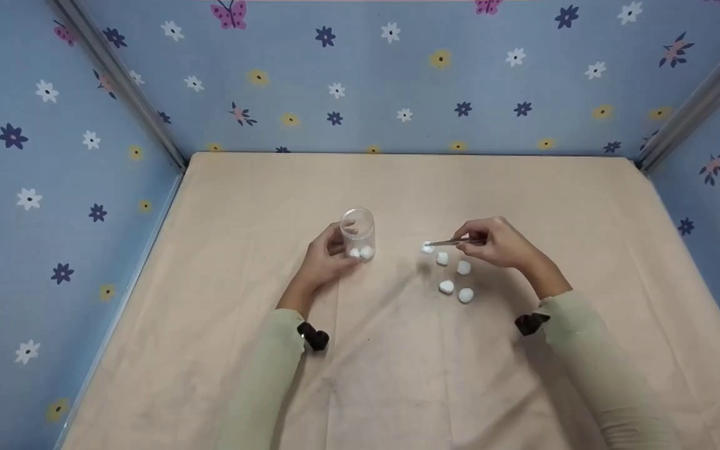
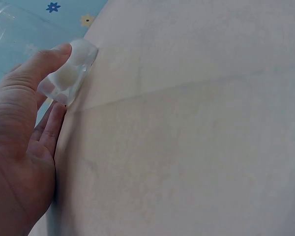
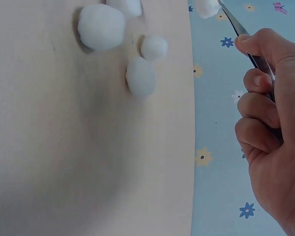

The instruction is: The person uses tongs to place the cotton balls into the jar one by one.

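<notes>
My left hand [image 1: 324, 257] holds a clear plastic cup [image 1: 358, 232] upright, thumb and fingers around its side. Two white cotton balls [image 1: 360, 252] lie at the bottom of the cup; the left wrist view also shows the thumb [image 2: 54, 58] across its wall. My right hand [image 1: 496, 242] grips metal tweezers [image 1: 450, 241], their tips pointing left toward the cup. A cotton ball [image 3: 207, 7] is pinched at the tips, lifted off the cloth. Below the tweezers, several loose cotton balls [image 1: 446, 287] lie on the table.
A beige cloth [image 1: 241, 206] with creases covers the table. Blue walls [image 1: 385, 81] with flower patterns stand behind and at both sides, with metal posts [image 1: 141, 100] at the corners. Dark wrist cameras [image 1: 314, 337] sit on both sleeves.
</notes>
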Demonstrator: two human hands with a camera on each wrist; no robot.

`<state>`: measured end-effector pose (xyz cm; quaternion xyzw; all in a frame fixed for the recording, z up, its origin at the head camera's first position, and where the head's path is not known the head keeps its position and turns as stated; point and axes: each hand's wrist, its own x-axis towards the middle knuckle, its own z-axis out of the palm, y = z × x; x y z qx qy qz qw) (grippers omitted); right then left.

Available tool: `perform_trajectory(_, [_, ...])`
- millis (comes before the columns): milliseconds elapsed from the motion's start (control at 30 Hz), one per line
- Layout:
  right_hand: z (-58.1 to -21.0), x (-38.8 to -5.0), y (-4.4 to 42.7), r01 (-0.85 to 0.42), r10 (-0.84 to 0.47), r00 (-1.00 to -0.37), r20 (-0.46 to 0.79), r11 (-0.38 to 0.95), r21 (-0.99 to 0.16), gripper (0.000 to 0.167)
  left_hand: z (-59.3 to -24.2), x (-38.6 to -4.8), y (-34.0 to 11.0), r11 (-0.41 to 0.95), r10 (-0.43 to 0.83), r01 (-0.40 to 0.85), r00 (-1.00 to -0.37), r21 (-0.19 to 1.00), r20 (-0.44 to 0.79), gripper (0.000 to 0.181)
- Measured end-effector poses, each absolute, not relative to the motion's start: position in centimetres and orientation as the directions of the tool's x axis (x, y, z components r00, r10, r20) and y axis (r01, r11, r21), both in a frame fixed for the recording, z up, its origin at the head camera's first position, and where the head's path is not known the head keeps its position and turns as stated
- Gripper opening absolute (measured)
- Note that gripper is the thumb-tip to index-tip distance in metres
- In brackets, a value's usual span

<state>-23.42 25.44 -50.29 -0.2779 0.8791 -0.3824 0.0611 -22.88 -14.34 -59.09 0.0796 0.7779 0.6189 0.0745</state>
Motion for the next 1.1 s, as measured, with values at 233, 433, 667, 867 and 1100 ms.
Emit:
perform_trajectory(233, [-50.0, -23.6, 25.1, -0.423, -0.507, -0.853, 0.121, 0.538, -0.729, 0.011, -59.0, -22.8, -14.3, 0.242, 0.212, 0.033, -0.977, 0.97, -0.02, 0.083])
perform_trajectory(433, [-49.5, -23.9, 24.8, -0.417, -0.49, -0.862, 0.127, 0.545, -0.728, 0.011, -59.2, -23.0, -14.3, 0.238, 0.207, 0.034, -0.978, 0.971, -0.016, 0.083])
perform_trajectory(667, [-49.3, -24.3, 24.4, -0.426, -0.482, -0.863, 0.15, 0.536, -0.729, 0.011, -59.0, -22.9, -14.3, 0.23, 0.21, 0.041, -0.978, 0.972, -0.008, 0.083])
perform_trajectory(867, [-49.1, -24.6, 24.0, -0.423, -0.474, -0.867, 0.156, 0.532, -0.733, 0.012, -59.2, -22.9, -14.3, 0.227, 0.211, 0.041, -0.977, 0.973, -0.008, 0.083])
perform_trajectory(1100, [-48.5, -24.8, 23.3, -0.437, -0.473, -0.863, 0.181, 0.515, -0.738, 0.013, -59.0, -22.8, -14.3, 0.236, 0.225, 0.029, -0.974, 0.971, -0.025, 0.084])
